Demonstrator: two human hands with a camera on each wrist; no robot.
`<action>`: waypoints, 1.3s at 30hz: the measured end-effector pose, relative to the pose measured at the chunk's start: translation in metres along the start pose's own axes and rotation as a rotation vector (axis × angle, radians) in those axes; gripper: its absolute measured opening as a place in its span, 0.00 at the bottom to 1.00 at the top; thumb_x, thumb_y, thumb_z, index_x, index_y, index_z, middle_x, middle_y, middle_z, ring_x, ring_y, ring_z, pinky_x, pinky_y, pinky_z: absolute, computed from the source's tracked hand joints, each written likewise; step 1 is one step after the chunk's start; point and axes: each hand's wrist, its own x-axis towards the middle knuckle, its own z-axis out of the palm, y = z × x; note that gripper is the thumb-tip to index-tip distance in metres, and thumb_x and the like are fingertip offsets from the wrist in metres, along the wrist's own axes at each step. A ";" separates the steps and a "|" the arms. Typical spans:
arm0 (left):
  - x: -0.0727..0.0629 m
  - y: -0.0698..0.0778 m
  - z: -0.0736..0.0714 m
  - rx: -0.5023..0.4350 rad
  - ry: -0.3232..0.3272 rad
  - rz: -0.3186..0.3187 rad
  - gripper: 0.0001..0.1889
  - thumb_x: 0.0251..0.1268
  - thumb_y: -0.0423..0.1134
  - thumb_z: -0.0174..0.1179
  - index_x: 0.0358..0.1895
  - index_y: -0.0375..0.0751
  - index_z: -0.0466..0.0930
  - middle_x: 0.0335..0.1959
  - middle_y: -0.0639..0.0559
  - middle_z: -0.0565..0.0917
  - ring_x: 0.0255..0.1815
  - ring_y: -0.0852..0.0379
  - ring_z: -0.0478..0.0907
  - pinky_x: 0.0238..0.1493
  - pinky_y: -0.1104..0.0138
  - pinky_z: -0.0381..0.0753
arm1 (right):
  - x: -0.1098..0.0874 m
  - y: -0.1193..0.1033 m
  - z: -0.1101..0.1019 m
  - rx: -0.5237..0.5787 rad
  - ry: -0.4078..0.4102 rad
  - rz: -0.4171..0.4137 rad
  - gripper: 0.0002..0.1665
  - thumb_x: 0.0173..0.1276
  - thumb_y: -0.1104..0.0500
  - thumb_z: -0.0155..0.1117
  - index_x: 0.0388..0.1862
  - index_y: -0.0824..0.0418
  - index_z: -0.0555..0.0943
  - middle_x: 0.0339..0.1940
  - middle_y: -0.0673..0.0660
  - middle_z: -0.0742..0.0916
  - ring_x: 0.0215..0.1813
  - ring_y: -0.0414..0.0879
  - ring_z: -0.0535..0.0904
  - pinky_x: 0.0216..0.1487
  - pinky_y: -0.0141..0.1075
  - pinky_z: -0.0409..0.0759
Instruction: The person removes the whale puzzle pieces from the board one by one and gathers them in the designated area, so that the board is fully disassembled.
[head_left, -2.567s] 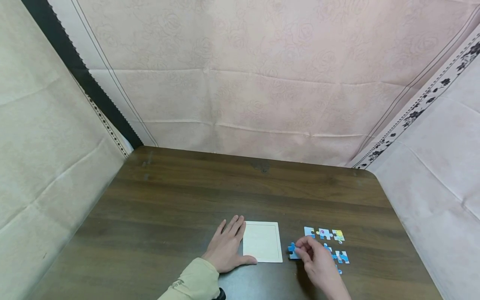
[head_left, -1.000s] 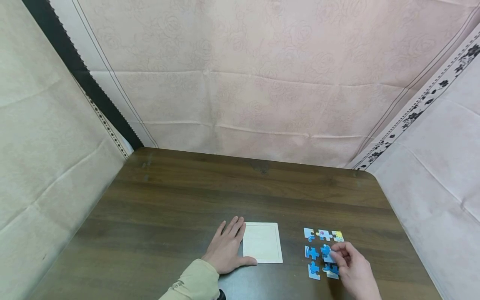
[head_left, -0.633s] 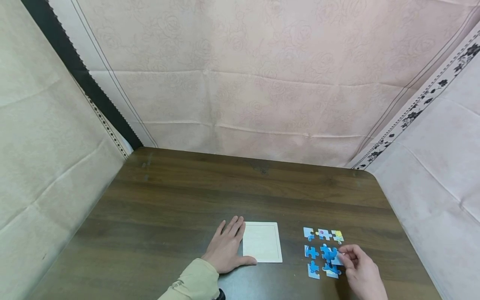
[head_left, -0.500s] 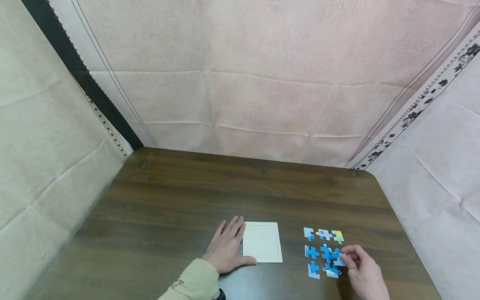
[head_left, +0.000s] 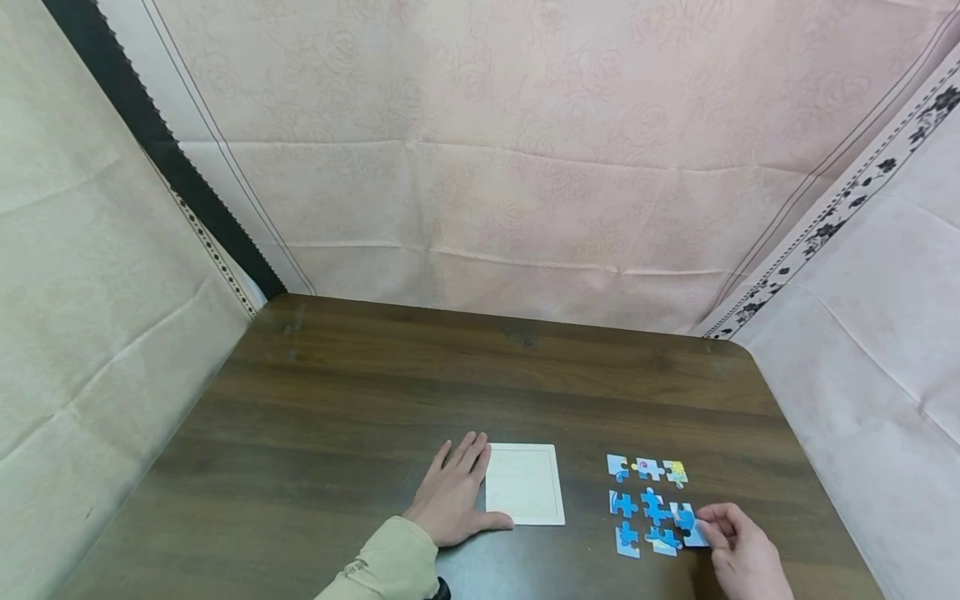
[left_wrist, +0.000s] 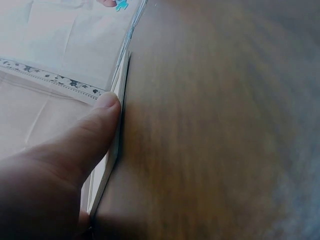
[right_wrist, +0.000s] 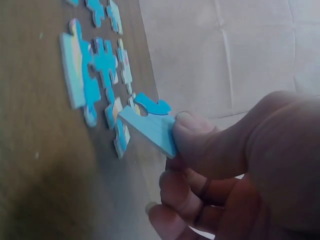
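My right hand (head_left: 746,554) pinches a blue jigsaw puzzle piece (head_left: 697,536) between thumb and fingers, at the lower right of the laid-out pieces. In the right wrist view that held piece (right_wrist: 150,129) is tilted, its thick edge toward the camera. Several other puzzle pieces (head_left: 654,507) lie in loose rows just left of it, mostly blue, with one bearing yellow. My left hand (head_left: 450,496) lies with straight, spread fingers along the left side of a white square puzzle tray (head_left: 525,483). Its thumb (left_wrist: 97,125) touches the tray's near edge in the left wrist view.
All of this lies on a dark brown wooden table (head_left: 375,392) with rounded far corners. Pale patterned cloth (head_left: 525,167) hangs behind the table and along both sides. A strip of table separates the tray from the pieces.
My right hand first set a piece at the left of the group, then took a blue piece from the middle and carried it right and toward me. The left hand stays put.
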 end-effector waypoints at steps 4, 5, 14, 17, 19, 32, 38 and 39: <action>0.000 0.000 0.000 0.002 0.001 -0.002 0.58 0.51 0.82 0.44 0.75 0.39 0.56 0.78 0.46 0.54 0.78 0.49 0.47 0.74 0.47 0.48 | 0.001 0.004 0.000 0.004 -0.011 0.007 0.09 0.73 0.63 0.54 0.48 0.65 0.76 0.31 0.54 0.80 0.30 0.46 0.72 0.28 0.34 0.68; 0.000 0.000 0.000 0.001 0.000 -0.002 0.58 0.51 0.82 0.44 0.75 0.39 0.56 0.78 0.46 0.53 0.78 0.49 0.47 0.74 0.47 0.48 | 0.001 0.004 0.000 -0.001 -0.009 0.006 0.09 0.73 0.63 0.54 0.48 0.65 0.77 0.31 0.53 0.80 0.30 0.46 0.72 0.28 0.35 0.68; 0.000 0.001 0.000 -0.004 -0.003 -0.005 0.58 0.50 0.82 0.44 0.76 0.39 0.56 0.78 0.47 0.53 0.78 0.50 0.46 0.74 0.48 0.48 | 0.002 0.008 0.003 -0.026 -0.018 0.014 0.08 0.72 0.63 0.56 0.45 0.66 0.77 0.29 0.52 0.80 0.30 0.45 0.71 0.30 0.37 0.68; 0.000 0.000 0.000 -0.005 0.000 -0.005 0.58 0.51 0.82 0.44 0.76 0.39 0.56 0.78 0.47 0.53 0.78 0.49 0.46 0.73 0.47 0.48 | 0.002 0.010 0.004 -0.030 -0.014 0.007 0.08 0.72 0.63 0.56 0.45 0.66 0.77 0.29 0.52 0.80 0.29 0.45 0.71 0.30 0.37 0.68; 0.000 0.000 0.001 -0.005 -0.002 -0.006 0.58 0.50 0.82 0.43 0.76 0.39 0.56 0.78 0.47 0.53 0.78 0.49 0.46 0.74 0.47 0.48 | 0.003 0.011 0.005 -0.034 -0.009 0.020 0.08 0.71 0.63 0.57 0.45 0.67 0.77 0.29 0.52 0.80 0.29 0.45 0.72 0.30 0.37 0.68; -0.001 0.001 0.000 -0.017 0.000 -0.006 0.58 0.51 0.82 0.45 0.76 0.39 0.56 0.78 0.46 0.53 0.78 0.49 0.46 0.73 0.47 0.48 | 0.005 0.012 0.011 -0.026 -0.004 0.113 0.11 0.70 0.62 0.59 0.45 0.70 0.77 0.29 0.53 0.82 0.29 0.47 0.74 0.28 0.37 0.68; -0.001 0.001 0.000 -0.013 -0.002 -0.008 0.58 0.51 0.82 0.45 0.76 0.39 0.56 0.78 0.47 0.53 0.78 0.49 0.46 0.73 0.47 0.48 | 0.005 0.011 0.016 -0.025 0.026 0.153 0.09 0.70 0.64 0.59 0.44 0.70 0.77 0.29 0.55 0.81 0.29 0.48 0.73 0.28 0.37 0.68; -0.001 0.001 0.000 -0.013 -0.002 -0.008 0.58 0.51 0.82 0.45 0.76 0.39 0.56 0.78 0.47 0.53 0.78 0.49 0.46 0.73 0.47 0.48 | 0.005 0.010 0.017 -0.022 0.030 0.164 0.09 0.70 0.64 0.59 0.44 0.70 0.77 0.29 0.56 0.80 0.29 0.48 0.73 0.27 0.37 0.68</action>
